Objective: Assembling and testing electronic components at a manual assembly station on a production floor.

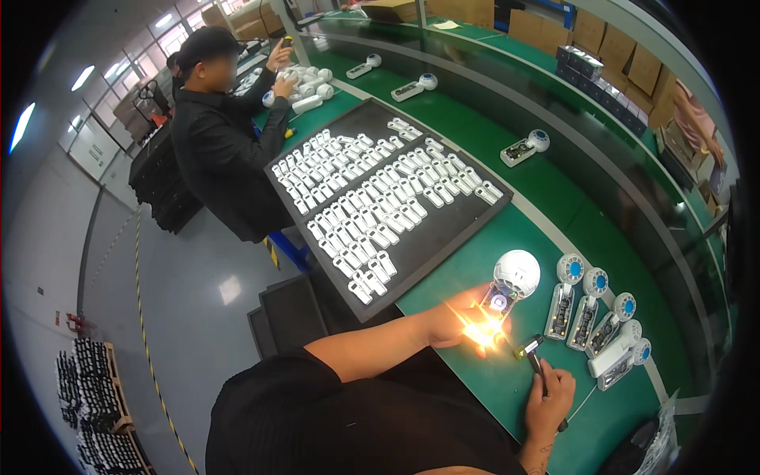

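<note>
My left hand (451, 323) is closed around a white device with a round dome head (517, 273) and an opened body, held over the green bench. A very bright orange-white light glares beside its body and hides part of my fingers. In my right hand (549, 397) is a small hammer (540, 367) with a black handle; its short head, yellowish at one end, is just right of the glare, apart from the device. Right of the hammer stands a row of similar devices (584, 321) with round heads, several showing bare circuitry and blue discs.
A large black tray (443, 245) full of small white parts lies left of the device. More devices (524, 149) sit on the green belt beyond. A co-worker (226, 142) in dark clothes works at the far left. A clear plastic bag (665, 435) is at lower right.
</note>
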